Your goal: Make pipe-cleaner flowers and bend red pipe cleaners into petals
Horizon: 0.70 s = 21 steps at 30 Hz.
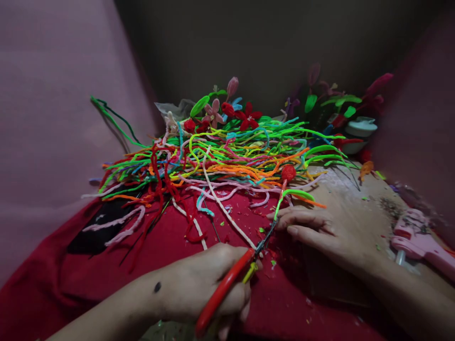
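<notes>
My left hand (pixel 216 279) is closed around a pair of red-handled pliers (pixel 227 286), whose dark jaws point up and right. Between the thumb and fingers of my right hand (pixel 313 227) is a pipe-cleaner flower (pixel 289 173) with a round red head, a pink-red upper stem and bright green leaves. The jaws reach to the lower stem, beside my right fingertips; whether they are closed on it I cannot tell. A long white pipe cleaner (pixel 227 213) runs from the pile down to the pliers.
Behind my hands spreads a heap of coloured pipe cleaners (pixel 241 158), with finished pipe-cleaner flowers (pixel 213 113) at its back. A pink glue gun (pixel 414 237) lies right on a brown board (pixel 348 208). A black flat object (pixel 95 232) is at left; a lidded container (pixel 359 132) stands back right.
</notes>
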Available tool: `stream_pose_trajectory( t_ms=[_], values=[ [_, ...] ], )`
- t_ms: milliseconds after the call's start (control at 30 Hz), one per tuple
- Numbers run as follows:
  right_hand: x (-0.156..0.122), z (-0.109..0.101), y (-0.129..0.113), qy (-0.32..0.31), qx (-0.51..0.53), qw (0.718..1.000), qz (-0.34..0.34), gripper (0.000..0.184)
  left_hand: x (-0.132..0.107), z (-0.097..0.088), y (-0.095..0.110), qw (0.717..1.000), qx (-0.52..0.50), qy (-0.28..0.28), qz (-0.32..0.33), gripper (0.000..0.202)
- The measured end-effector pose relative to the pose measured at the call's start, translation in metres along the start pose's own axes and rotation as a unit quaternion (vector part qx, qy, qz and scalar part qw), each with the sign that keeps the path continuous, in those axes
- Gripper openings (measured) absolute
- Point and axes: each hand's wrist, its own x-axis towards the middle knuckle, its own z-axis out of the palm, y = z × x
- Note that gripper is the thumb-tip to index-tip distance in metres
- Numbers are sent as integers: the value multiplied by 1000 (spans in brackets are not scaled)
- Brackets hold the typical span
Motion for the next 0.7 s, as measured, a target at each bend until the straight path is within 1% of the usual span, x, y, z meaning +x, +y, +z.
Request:
stream_pose_trajectory(
  t_ms=[67, 167, 267, 333, 433, 567, 700],
  values=[
    [0, 0, -1, 1, 4, 1000, 1, 20, 0, 1, -1, 999, 30, 14, 19, 12],
    [1, 0, 0, 10, 9, 1000, 4, 19, 1, 3, -5, 992, 94, 61, 54, 9],
    [0, 0, 2, 29, 12, 999, 12, 18, 2, 5, -11, 971, 181, 120, 102, 11],
    [-1, -1, 4, 37, 16, 999, 19, 17, 3, 6, -15, 954, 233, 146, 119, 13],
    [-1, -2, 7, 36, 29, 999, 15, 17, 4, 5, -18, 939, 286, 152, 115, 17],
    [0, -1, 10, 25, 63, 998, 4, 17, 3, 4, -18, 926, 324, 156, 111, 17],
    [-2, 0, 15, 35, 118, 992, 24, 15, 2, 2, -16, 915, 352, 172, 102, 18]
  ],
)
